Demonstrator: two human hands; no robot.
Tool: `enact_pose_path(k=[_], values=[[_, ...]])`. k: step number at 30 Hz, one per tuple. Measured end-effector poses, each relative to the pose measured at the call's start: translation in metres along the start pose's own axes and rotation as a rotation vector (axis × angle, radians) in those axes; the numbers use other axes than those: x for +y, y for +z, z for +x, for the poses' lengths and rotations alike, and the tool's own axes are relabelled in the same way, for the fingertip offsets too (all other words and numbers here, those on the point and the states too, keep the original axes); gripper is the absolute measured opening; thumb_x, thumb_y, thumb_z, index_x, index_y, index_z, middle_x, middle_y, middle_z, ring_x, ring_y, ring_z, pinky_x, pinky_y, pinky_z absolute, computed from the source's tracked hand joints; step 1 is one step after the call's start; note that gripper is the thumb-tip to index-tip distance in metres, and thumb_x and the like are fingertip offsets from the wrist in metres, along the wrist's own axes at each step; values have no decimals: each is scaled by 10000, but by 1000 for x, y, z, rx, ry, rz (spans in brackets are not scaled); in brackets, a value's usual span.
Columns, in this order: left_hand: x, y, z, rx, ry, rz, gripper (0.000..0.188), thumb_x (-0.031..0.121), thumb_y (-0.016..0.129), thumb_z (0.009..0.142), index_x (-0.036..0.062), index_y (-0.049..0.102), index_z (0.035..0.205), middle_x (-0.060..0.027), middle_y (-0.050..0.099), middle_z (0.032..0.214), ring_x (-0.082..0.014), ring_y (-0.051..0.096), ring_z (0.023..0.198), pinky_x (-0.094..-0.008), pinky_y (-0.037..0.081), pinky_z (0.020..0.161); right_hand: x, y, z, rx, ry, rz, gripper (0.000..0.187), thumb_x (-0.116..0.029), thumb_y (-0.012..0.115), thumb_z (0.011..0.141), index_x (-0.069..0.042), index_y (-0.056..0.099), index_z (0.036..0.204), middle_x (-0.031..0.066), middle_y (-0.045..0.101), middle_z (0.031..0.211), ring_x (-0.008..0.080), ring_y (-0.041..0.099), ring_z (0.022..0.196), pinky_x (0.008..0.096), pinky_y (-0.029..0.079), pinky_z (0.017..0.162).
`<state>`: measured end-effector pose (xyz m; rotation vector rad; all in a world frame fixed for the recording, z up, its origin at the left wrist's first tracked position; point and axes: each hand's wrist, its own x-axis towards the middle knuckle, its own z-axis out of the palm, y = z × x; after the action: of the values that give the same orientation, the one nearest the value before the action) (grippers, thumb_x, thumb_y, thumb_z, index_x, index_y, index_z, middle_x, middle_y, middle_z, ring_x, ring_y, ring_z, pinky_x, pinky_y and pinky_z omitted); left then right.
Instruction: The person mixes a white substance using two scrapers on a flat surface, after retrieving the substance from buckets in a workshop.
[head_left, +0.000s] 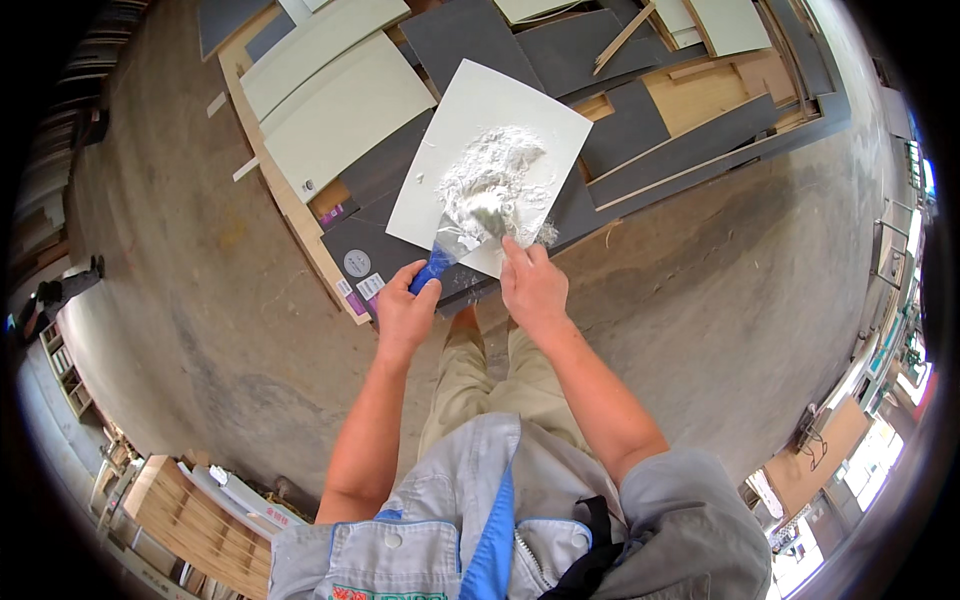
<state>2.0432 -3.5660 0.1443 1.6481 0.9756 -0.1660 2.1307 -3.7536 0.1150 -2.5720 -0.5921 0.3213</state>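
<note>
A square white board [415, 205] lies at an angle on a stack of panels, with a heap of white powder or putty [500, 160] spread over its middle. My left hand [403, 315] is closed around the blue handle of a putty knife [433, 268], whose wide metal blade reaches the near edge of the heap. Beside it, my right hand [535, 288] grips a second scraper [490, 222] with a metal blade. That scraper's handle is mostly hidden by my fingers, and its blade end touches the white material close to the first blade.
Grey panels [460, 40] and cream panels [335, 115] are stacked under and around the board. A wooden strip [625, 38] lies at the far right of the stack. Wooden boards [190, 520] stand at the lower left. A person's dark-clothed leg [75, 287] shows at the far left.
</note>
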Motion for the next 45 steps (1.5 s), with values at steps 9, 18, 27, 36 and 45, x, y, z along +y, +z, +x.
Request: enact_pose_path(k=[9, 18, 27, 36, 45], values=[[-2, 9, 1, 20, 11, 17, 414, 157, 664, 846, -68, 643, 1193, -75, 684, 928, -110, 609, 800, -271, 513, 725, -2, -5, -2, -110, 104, 3, 339, -206, 617, 899, -140, 650, 1230, 124, 629, 927, 327, 660, 763, 445, 535, 686], [5, 11, 4, 6, 28, 126, 396, 150, 665, 853, -68, 644, 1182, -68, 682, 884, -94, 602, 738, -254, 494, 656, -14, 11, -19, 2, 267, 332, 354, -234, 602, 914, -71, 657, 1223, 168, 681, 984, 374, 653, 870, 447, 526, 797], [2, 11, 6, 45, 58, 110, 401, 151, 664, 846, -82, 643, 1172, -59, 675, 866, -94, 586, 736, -262, 494, 667, 19, 15, -6, -2, -5, -58, 374, -135, 622, 855, -176, 651, 1225, 81, 569, 895, 279, 619, 688, 413, 512, 572], [21, -6, 2, 68, -3, 202, 400, 161, 664, 838, -71, 658, 1163, -92, 691, 878, -116, 608, 761, -279, 505, 718, 16, 1, 5, -124, -41, -105, 381, -130, 625, 833, -153, 676, 1209, 101, 567, 906, 273, 647, 675, 411, 532, 593], [39, -15, 7, 24, 42, 391, 412, 210, 661, 818, -5, 681, 1170, -184, 717, 921, -232, 698, 855, -333, 531, 793, 25, -5, -9, 78, 34, 296, 312, -163, 598, 919, -78, 671, 1211, 125, 670, 943, 218, 638, 649, 333, 509, 570]])
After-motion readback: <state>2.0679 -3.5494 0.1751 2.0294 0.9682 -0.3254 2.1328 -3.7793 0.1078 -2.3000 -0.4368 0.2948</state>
